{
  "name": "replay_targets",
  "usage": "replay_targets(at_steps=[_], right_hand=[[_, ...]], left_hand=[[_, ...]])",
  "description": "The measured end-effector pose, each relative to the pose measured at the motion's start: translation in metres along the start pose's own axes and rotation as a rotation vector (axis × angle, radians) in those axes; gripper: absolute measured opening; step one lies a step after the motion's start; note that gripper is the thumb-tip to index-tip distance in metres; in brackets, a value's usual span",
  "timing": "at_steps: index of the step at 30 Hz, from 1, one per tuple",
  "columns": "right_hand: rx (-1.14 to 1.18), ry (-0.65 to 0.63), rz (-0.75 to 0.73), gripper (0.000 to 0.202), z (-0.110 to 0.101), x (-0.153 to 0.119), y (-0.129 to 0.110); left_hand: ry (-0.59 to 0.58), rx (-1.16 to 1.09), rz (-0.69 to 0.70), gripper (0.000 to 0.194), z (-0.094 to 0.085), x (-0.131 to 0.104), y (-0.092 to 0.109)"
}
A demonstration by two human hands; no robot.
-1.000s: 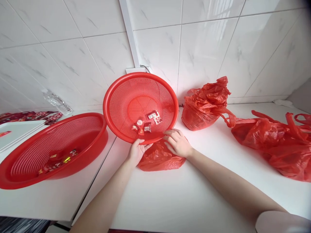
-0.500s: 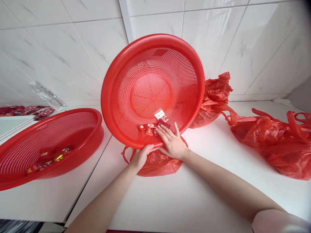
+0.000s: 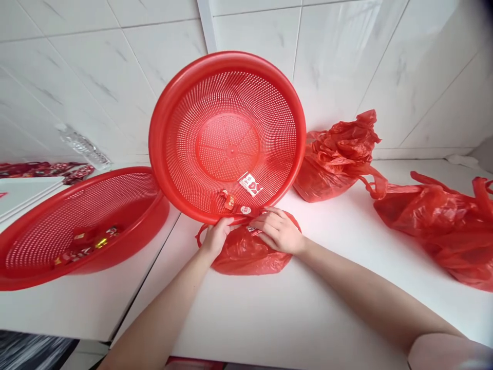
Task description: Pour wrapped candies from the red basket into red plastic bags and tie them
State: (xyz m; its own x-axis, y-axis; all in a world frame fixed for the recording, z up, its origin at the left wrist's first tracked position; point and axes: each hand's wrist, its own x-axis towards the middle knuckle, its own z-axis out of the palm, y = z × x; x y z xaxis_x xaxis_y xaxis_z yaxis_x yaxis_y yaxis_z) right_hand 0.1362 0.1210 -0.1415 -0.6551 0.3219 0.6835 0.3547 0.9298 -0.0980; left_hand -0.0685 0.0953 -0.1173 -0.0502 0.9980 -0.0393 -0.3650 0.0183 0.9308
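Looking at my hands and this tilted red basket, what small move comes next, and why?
Perhaps use your right hand to draw the small packets over the lower rim of the tilted basket, toward the red bag: they lie near that rim, the bag sits just below, and your left hand grips the basket.

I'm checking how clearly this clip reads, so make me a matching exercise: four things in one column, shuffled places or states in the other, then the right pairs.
Things
1. left hand
2. bottle
3. middle basket
4. right hand

Places or states
A. tipped, open side facing the camera
B. above the red bag, fingers at small packets
C. holding a basket's lower rim
D. see-through, near the tiled wall

Pairs: 1-C, 2-D, 3-A, 4-B
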Motion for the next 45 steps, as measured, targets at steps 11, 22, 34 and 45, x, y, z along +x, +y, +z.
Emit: replay_targets(at_steps=[11,22,34,45], right_hand=[[0.111,0.016,0.190,0.048,-0.006,0.000,0.004],[0.289,0.071,0.127,0.046,-0.004,-0.003,0.004],[0.023,-0.194,0.323,0.076,0.005,0.004,-0.004],[0.138,-0.060,0.067,0.048,0.006,-0.002,-0.003]], left_hand=[[-0.032,-0.007,-0.011,0.043,-0.001,-0.001,0.000],[-0.071,0.069,0.004,0.027,-0.006,-0.002,-0.001],[-0.194,0.100,-0.117,0.027,0.003,-0.016,-0.018],[-0.017,0.037,-0.042,0.017,-0.010,0.000,-0.014]])
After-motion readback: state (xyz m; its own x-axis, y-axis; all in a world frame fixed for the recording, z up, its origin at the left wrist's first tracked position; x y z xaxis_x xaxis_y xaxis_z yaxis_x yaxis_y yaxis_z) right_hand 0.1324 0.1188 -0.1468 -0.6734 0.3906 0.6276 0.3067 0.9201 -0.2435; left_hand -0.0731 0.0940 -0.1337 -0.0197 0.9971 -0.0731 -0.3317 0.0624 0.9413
